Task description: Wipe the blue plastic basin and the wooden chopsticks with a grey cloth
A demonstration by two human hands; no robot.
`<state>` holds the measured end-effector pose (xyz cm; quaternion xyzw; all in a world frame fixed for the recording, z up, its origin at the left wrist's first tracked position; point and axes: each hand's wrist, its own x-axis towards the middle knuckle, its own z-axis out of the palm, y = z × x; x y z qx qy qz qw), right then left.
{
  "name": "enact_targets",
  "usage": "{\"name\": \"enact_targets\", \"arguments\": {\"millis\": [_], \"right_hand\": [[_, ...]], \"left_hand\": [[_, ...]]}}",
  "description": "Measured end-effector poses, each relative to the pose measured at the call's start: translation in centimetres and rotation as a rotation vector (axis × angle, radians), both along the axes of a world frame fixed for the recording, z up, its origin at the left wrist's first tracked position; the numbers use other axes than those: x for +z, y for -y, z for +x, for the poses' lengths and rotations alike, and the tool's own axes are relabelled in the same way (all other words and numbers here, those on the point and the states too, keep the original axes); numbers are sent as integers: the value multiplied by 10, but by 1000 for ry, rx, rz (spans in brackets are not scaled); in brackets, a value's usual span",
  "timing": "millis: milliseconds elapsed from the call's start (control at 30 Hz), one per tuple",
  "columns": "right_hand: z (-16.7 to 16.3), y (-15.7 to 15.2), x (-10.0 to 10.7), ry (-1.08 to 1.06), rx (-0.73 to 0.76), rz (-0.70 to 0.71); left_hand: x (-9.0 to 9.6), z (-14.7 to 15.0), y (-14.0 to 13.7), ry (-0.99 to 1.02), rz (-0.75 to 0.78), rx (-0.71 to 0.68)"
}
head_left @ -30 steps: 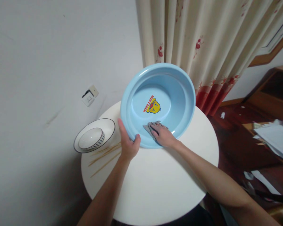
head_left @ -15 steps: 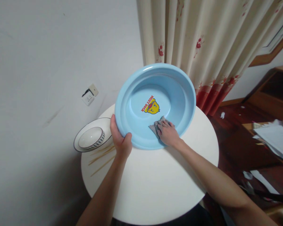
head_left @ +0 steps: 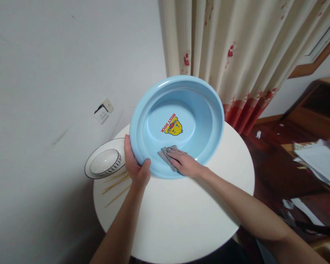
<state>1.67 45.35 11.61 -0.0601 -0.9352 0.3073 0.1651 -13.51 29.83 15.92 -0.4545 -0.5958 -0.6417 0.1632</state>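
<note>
A light blue plastic basin (head_left: 206, 110) with a yellow duck print on its bottom is tilted towards me above the table. My left hand (head_left: 137, 167) grips its left rim, thumb on the near side and fingers round the outside. My right hand (head_left: 185, 164) presses a grey cloth (head_left: 166, 156) against the inner wall near the lower rim, fingers lying over the cloth. Left of the basin, a white bowl (head_left: 106, 161) sits on a dark-rimmed white plate (head_left: 92, 172). Several chopsticks (head_left: 117, 185) lie on the table beside my left wrist.
The round white table (head_left: 181, 220) stands against a wall with a socket (head_left: 101, 114). Behind it hangs a cream and red curtain (head_left: 214, 44). At the right, papers (head_left: 319, 161) lie on a piece of furniture, and scraps (head_left: 258, 134) are on the dark floor.
My right hand has slid the cloth leftwards along the basin's lower inner wall. The basin and my left hand have shifted slightly left and down in view.
</note>
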Motion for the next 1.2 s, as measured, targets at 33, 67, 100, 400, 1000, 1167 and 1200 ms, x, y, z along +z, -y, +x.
{"name": "enact_targets", "arguments": {"millis": [33, 67, 100, 400, 1000, 1167, 1200], "right_hand": [[0, 0, 0, 7, -3, -1], [1, 1, 1, 24, -14, 3], [2, 1, 2, 48, -31, 12], [12, 1, 16, 318, -470, 214], [3, 4, 14, 226, -376, 143], [2, 8, 15, 60, -107, 13], [1, 8, 15, 46, -83, -2]], "left_hand": [[1, 1, 0, 3, 3, 4], [2, 2, 0, 8, 7, 7], [3, 3, 0, 14, 10, 9], [-1, -4, 1, 23, -11, -35], [-12, -5, -6, 32, 58, -184], [-12, 0, 0, -22, -54, -74], [-13, 0, 0, -23, -52, -65]]}}
